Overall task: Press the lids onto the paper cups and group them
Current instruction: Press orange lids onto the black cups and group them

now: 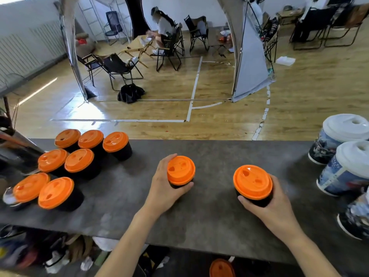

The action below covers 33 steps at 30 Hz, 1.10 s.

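Now left fingers [180, 186] clasp orange-lidded cup [180, 169], right fingers [246, 201] second cup [252, 181]; printed cups [331, 174] unreadable.

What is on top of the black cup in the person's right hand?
An orange lid sits on the black cup, gripped by the right hand. The lid hides whatever is inside.

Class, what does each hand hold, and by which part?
The left hand grips the left cup and the right hand grips the right cup, each round its black side wall, near the top.
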Tool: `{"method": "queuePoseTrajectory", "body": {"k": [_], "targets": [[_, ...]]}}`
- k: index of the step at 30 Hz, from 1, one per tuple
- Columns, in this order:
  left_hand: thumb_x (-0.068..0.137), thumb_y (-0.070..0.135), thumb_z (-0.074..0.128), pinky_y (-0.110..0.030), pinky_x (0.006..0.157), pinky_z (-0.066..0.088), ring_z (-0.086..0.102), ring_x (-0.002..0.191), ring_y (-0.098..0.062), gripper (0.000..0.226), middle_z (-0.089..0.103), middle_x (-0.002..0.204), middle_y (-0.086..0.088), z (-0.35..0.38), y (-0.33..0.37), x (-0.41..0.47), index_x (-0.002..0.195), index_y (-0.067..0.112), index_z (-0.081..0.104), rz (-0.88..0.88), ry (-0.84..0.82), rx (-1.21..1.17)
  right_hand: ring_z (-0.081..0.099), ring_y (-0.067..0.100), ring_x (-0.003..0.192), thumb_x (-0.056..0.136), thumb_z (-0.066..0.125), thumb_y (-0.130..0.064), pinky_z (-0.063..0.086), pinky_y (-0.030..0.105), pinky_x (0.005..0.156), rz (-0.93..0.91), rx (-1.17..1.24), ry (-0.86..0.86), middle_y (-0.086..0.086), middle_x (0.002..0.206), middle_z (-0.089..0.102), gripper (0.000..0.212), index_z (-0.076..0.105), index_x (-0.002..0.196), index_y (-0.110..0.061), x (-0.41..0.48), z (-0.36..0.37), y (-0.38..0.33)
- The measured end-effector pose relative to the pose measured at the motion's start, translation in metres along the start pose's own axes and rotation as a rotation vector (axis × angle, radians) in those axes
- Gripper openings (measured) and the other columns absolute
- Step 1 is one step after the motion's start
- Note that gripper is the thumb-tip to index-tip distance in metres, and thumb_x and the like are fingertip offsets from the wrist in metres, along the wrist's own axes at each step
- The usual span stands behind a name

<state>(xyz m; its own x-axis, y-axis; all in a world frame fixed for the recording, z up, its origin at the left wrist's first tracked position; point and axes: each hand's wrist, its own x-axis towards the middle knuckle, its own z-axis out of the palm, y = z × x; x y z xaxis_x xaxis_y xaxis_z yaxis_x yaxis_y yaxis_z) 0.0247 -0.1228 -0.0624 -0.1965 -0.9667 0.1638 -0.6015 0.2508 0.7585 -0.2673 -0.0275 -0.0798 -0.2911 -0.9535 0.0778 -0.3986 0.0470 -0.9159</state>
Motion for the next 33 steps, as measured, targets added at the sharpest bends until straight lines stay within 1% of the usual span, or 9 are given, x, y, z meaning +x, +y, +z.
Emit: {"method": "queuePoseTrajectory", "body": {"k": [4,7,11,16,20,23,25,29,33], "targets": [[0.062,0.05,0.095,-0.002,0.093,0.04,0.049,0.123,0.01,0.095,0.048,0.13,0.034,0.005,0.017,-0.01,0.138,0.047,0.038,0.015,0.103,-0.129,0.055,-0.015,0.112,0.052,0.089,-0.055,0.04,0.011,0.092,-0.003,0.013,-0.02,-0.04,0.118,0.058,0.086,0.045,0.127,-0.049,-0.002,-0.001,0.001],[0.059,0.063,0.089,-0.01,0.093,0.046,0.056,0.12,0.001,0.091,0.054,0.126,0.03,0.0,0.039,-0.021,0.134,0.041,0.043,0.063,0.112,-0.196,0.045,-0.02,0.126,0.056,0.093,-0.055,0.037,0.022,0.107,-0.023,0.026,0.017,-0.033,0.139,0.047,0.109,0.036,0.148,-0.036,-0.012,-0.006,-0.004],[0.065,0.06,0.088,-0.028,0.101,0.05,0.061,0.123,-0.014,0.088,0.06,0.129,0.019,-0.008,0.068,-0.031,0.138,0.033,0.048,0.15,0.069,-0.267,0.047,0.014,0.141,0.094,0.063,-0.059,0.037,0.028,0.116,-0.427,-0.022,0.192,-0.007,0.151,0.048,0.07,0.043,0.149,-0.02,-0.021,-0.011,-0.04],[0.072,0.067,0.08,-0.044,0.107,0.05,0.061,0.127,-0.027,0.094,0.063,0.133,0.003,-0.014,0.102,-0.032,0.146,0.024,0.043,0.256,-0.035,-0.416,0.054,0.012,0.136,0.101,0.047,-0.066,0.045,0.02,0.107,-0.34,0.454,-0.153,-0.012,0.142,0.06,0.049,0.05,0.143,-0.042,-0.024,0.022,-0.104],[0.082,0.08,0.058,-0.052,0.112,0.044,0.052,0.137,-0.034,0.098,0.053,0.146,-0.005,-0.017,0.108,-0.033,0.156,0.021,0.031,0.266,-0.119,-0.461,0.059,0.0,0.125,0.092,0.059,-0.07,0.045,0.013,0.1,-0.33,0.441,-0.319,-0.024,0.133,0.063,0.046,0.051,0.135,-0.057,-0.019,0.031,-0.113],[0.094,0.079,0.036,-0.031,0.118,0.036,0.043,0.146,-0.021,0.078,0.049,0.152,0.004,-0.017,0.097,-0.039,0.159,0.037,0.028,0.16,-0.182,-0.566,0.059,0.004,0.128,0.077,0.082,-0.063,0.045,0.016,0.103,-0.295,0.429,-0.354,-0.022,0.134,0.063,0.065,0.05,0.134,-0.057,-0.016,0.04,-0.1],[0.099,0.074,0.03,-0.03,0.12,0.031,0.039,0.147,-0.014,0.064,0.048,0.15,0.012,-0.01,0.081,-0.046,0.157,0.045,0.031,0.088,-0.159,-0.541,0.061,0.005,0.127,0.069,0.092,-0.052,0.046,0.016,0.102,-0.287,0.387,-0.343,-0.02,0.133,0.065,0.077,0.052,0.134,-0.049,-0.017,0.052,-0.087],[0.103,0.066,0.033,-0.024,0.115,0.038,0.05,0.138,-0.011,0.059,0.058,0.141,0.007,0.012,0.045,-0.068,0.151,0.034,0.045,-0.07,-0.079,-0.583,0.065,0.004,0.12,0.06,0.102,-0.027,0.052,0.029,0.101,-0.21,0.238,-0.301,-0.021,0.125,0.069,0.085,0.056,0.131,-0.035,-0.029,0.084,-0.056],[0.11,0.041,0.032,-0.014,0.105,0.041,0.058,0.13,-0.009,0.042,0.067,0.133,0.01,0.028,0.022,-0.079,0.144,0.033,0.056,-0.149,-0.003,-0.632,0.065,0.003,0.119,0.061,0.101,-0.03,0.052,0.027,0.101,-0.18,0.172,-0.291,-0.02,0.126,0.069,0.084,0.057,0.132,-0.033,-0.037,0.102,-0.035]]}}
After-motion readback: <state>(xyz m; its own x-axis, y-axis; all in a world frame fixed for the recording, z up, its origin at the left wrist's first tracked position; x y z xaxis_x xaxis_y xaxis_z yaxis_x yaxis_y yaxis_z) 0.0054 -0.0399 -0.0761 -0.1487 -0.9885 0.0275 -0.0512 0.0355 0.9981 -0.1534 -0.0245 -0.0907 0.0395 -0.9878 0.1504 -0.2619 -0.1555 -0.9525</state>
